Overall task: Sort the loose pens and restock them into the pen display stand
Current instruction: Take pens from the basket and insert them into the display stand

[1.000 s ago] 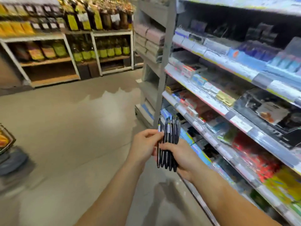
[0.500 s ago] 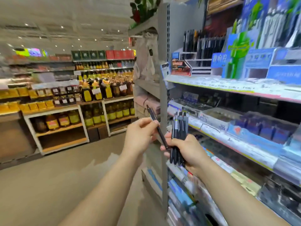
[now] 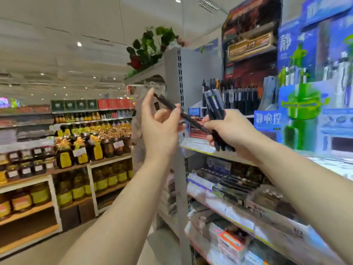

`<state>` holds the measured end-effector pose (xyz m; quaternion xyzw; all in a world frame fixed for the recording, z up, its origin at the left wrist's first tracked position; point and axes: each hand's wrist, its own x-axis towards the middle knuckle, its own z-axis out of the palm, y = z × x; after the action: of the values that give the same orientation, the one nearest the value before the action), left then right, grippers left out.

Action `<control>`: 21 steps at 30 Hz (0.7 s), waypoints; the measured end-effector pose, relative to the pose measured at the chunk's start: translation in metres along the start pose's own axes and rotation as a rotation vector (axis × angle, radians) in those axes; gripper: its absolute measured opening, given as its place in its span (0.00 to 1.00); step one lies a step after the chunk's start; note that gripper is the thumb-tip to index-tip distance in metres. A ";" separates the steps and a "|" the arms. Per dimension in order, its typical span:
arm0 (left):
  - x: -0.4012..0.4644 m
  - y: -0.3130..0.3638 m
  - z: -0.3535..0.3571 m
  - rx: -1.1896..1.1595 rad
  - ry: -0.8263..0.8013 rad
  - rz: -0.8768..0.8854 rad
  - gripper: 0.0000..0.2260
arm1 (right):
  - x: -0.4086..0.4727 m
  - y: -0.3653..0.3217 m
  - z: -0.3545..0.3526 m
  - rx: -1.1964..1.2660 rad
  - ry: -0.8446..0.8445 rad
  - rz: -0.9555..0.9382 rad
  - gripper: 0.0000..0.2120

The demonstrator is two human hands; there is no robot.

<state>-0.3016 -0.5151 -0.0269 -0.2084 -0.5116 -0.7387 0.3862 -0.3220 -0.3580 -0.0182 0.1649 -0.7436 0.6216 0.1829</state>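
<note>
- Single pen [image 3: 172, 108]: slim, dark, matte barrel, slanted; pinched in left hand [image 3: 161, 129] between thumb and fingers.
- Pen bundle [image 3: 215, 111]: several dark barrels, upright, right hand [image 3: 229, 131] wrapped round them.
- Hands close together; the pen's lower tip reaches right-hand fingers.
- Display stand [image 3: 238, 100]: upright dark pens in rows, on the shelf [image 3: 200, 148] just behind the bundle.

Left hand [image 3: 159, 123]: raised, fingers loosely curled, pinching one pen.
Right hand [image 3: 228, 131]: raised beside it, fist closed round a bundle.
</note>
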 end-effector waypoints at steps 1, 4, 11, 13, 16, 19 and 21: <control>0.015 -0.009 0.000 -0.059 0.008 0.016 0.27 | 0.016 -0.005 -0.001 -0.044 0.018 -0.014 0.03; 0.060 -0.035 -0.005 -0.217 0.019 0.007 0.27 | 0.064 -0.020 -0.004 -0.069 0.107 -0.024 0.03; 0.146 -0.089 0.009 -0.215 -0.091 -0.006 0.28 | 0.131 -0.025 -0.022 0.088 0.339 -0.040 0.07; 0.164 -0.102 0.026 -0.163 -0.138 0.031 0.28 | 0.142 -0.013 -0.029 0.089 0.391 -0.024 0.06; 0.182 -0.120 0.047 -0.076 -0.225 0.144 0.29 | 0.154 0.013 -0.031 0.059 0.437 0.021 0.05; 0.195 -0.134 0.062 0.049 -0.325 0.282 0.28 | 0.162 0.029 -0.031 0.066 0.449 0.032 0.04; 0.201 -0.145 0.070 0.077 -0.379 0.303 0.28 | 0.161 0.034 -0.033 0.049 0.437 0.024 0.04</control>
<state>-0.5450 -0.4969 0.0552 -0.4029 -0.5654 -0.5999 0.3975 -0.4775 -0.3223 0.0352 0.0219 -0.6726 0.6627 0.3285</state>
